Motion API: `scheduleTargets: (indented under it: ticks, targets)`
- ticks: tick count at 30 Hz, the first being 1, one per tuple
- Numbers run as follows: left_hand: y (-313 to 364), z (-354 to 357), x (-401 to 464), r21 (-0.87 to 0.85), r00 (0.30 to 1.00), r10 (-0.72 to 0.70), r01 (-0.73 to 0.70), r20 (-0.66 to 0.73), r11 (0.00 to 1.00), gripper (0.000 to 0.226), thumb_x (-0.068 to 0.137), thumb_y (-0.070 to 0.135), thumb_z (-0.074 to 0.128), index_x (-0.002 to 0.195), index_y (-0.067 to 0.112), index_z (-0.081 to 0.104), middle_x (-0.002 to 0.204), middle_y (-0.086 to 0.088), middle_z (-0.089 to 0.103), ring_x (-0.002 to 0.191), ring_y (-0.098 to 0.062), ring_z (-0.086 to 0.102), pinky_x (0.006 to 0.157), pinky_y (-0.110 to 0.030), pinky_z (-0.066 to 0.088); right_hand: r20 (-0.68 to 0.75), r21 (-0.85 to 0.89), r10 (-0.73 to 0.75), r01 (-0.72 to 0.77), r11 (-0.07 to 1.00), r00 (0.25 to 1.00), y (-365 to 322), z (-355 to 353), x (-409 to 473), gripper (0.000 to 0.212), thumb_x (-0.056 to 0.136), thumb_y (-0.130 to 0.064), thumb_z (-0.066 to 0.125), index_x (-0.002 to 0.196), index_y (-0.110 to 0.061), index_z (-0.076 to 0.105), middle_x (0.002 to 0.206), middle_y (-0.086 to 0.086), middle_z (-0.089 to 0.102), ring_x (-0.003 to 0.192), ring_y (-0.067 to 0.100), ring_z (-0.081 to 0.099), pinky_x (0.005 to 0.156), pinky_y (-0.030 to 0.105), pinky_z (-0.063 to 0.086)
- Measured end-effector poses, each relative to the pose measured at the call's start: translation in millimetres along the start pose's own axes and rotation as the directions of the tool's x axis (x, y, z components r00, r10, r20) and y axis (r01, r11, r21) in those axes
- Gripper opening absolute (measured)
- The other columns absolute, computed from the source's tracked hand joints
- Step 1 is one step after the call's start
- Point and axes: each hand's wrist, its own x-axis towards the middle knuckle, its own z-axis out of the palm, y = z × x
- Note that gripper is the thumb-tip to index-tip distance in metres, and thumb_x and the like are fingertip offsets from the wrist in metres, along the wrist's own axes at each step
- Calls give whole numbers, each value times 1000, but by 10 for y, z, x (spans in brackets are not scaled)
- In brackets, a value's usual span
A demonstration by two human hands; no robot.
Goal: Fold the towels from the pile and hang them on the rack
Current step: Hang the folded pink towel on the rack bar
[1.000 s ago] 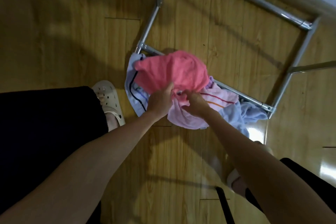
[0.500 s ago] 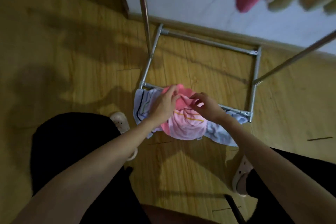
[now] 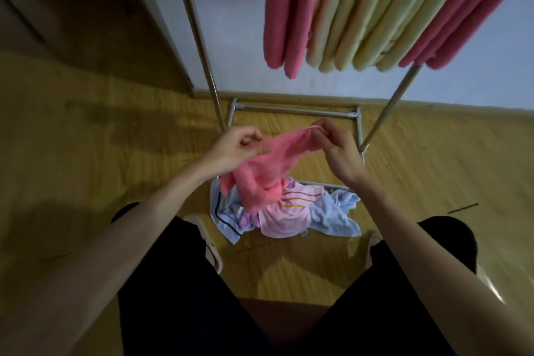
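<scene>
Since half a second ago both hands have risen, lifting the pink towel [image 3: 265,165] off the pile [image 3: 289,211] on the floor. Left hand [image 3: 237,147] and right hand [image 3: 336,150] each pinch its upper edge; its bunched tail hangs over the pile. Judged step: spreading before folding. Next, find the corners, then reach the rack [image 3: 199,37], where folded towels [image 3: 375,9] hang.

Pink towel [image 3: 270,170] held aloft, crumpled pile [image 3: 291,211] on floor, rack [image 3: 297,110]
</scene>
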Motion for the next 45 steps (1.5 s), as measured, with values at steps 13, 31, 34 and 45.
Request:
scheduleTargets:
  ticks: [13, 31, 34, 45]
  targets:
    - [420, -430, -413, 168, 987, -19, 46, -161, 985, 31, 94, 25, 56, 75, 2, 62, 65, -2, 49, 58, -9, 44, 52, -17, 32, -252, -9, -163, 166, 986, 954, -914, -318, 13, 14, 90, -5, 55, 85, -12, 66, 75, -7, 63, 71, 2, 55, 68, 24, 44]
    - [1181, -210, -386, -307, 850, -185, 29, -493, 951, 29, 102, 19, 41, 86, 2, 58, 81, -14, 62, 73, -23, 64, 63, -35, 56, 240, -294, -402, 461, 837, 883, -1049, -220, -546, 23, 80, 7, 57, 86, -15, 61, 81, -8, 51, 67, -2, 49, 60, 16, 39]
    - [1226, -161, -416, -352, 853, -217, 42, -474, 935, 27, 103, 21, 39, 97, 1, 57, 91, -19, 64, 80, -26, 68, 64, -32, 60, 325, -331, -374, 475, 816, 869, -1048, -153, -580, 20, 80, 1, 59, 90, -14, 68, 84, -6, 52, 62, -4, 45, 58, 20, 41]
    - [1437, -20, -450, -569, 887, -230, -43, -400, 821, 29, 102, 10, 35, 103, -12, 54, 100, -30, 63, 80, -25, 70, 59, -24, 57, 68, -431, -364, 356, 829, 929, -1076, 13, -534, 33, 75, -44, 70, 68, -13, 62, 67, -5, 51, 57, 1, 39, 54, 25, 42]
